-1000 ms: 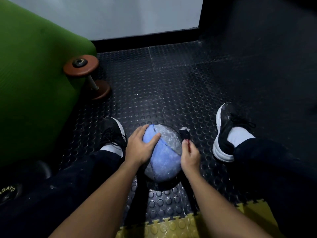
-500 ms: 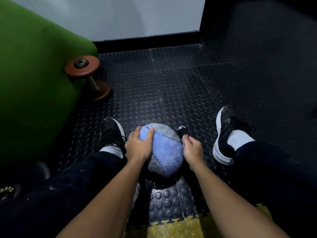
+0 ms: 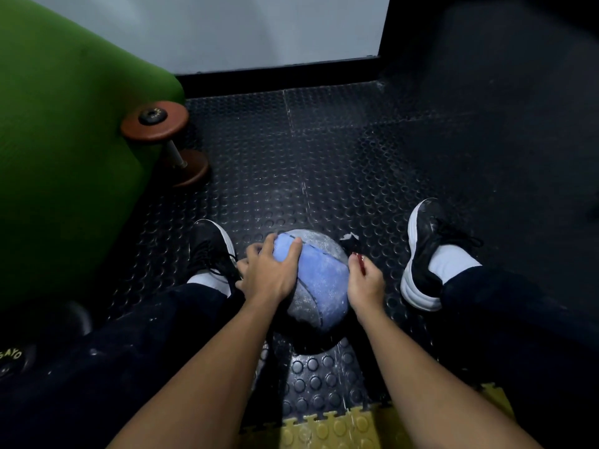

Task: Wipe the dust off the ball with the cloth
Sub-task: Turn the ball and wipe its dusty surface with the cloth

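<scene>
The studded floor [image 3: 324, 163] carries the ball [image 3: 319, 286], which sits between the shoes. Against a second ago the ball has rolled — the blue panel now faces up, with grey dust on the far side. Left hand [image 3: 272, 273] lies spread flat on it, gripping nothing. Right hand [image 3: 364, 283] is closed on the dark cloth [image 3: 348, 243] at the ball's right side — wiping appears under way, unfinished.
</scene>
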A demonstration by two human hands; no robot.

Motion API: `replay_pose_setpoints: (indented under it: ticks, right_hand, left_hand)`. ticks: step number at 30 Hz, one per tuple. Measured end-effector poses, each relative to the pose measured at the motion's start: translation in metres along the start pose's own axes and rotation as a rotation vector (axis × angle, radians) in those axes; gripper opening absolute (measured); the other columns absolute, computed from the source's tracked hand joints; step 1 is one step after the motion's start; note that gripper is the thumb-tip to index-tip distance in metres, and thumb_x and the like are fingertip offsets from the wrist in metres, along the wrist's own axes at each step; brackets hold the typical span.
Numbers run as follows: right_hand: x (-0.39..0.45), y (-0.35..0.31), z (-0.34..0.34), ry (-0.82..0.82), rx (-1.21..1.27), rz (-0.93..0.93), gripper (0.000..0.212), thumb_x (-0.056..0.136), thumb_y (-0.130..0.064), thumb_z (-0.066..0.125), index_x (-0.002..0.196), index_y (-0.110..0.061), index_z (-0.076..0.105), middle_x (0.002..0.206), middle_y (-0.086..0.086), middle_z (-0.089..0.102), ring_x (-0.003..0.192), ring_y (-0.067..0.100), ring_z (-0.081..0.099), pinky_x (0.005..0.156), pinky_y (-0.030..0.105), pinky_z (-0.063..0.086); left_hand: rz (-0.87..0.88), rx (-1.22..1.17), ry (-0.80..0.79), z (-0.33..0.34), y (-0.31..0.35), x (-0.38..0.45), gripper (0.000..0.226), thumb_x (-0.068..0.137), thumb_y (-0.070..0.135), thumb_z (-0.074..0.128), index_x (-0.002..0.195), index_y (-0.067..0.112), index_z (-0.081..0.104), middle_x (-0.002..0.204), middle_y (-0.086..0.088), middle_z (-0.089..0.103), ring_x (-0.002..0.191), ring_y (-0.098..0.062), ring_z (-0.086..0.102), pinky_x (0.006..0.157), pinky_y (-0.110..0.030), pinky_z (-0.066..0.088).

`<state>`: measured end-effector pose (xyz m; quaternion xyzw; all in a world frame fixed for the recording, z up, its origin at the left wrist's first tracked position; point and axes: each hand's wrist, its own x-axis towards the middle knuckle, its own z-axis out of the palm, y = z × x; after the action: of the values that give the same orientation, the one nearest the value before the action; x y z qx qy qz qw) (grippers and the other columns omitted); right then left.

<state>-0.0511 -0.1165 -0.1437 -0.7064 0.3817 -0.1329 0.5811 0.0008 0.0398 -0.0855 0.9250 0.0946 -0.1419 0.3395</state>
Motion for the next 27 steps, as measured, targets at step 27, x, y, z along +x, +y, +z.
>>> replay_pose_setpoints:
  ticks: [27]
  right_hand:
    - [0.025, -0.016, -0.004, -0.123, -0.051, 0.103, 0.034, 0.093, -0.034, 0.054, 0.079, -0.004, 0.062, 0.08, 0.013, 0.067, 0.072, 0.018, 0.054, 0.066, 0.032, 0.039]
  left_hand:
    - [0.266, 0.127, -0.009, -0.015, -0.009, 0.011, 0.072, 0.088, 0.072, 0.04, 0.135, 0.017, 0.047, 0.139, -0.006, 0.055, 0.129, -0.029, 0.05, 0.107, -0.049, 0.04]
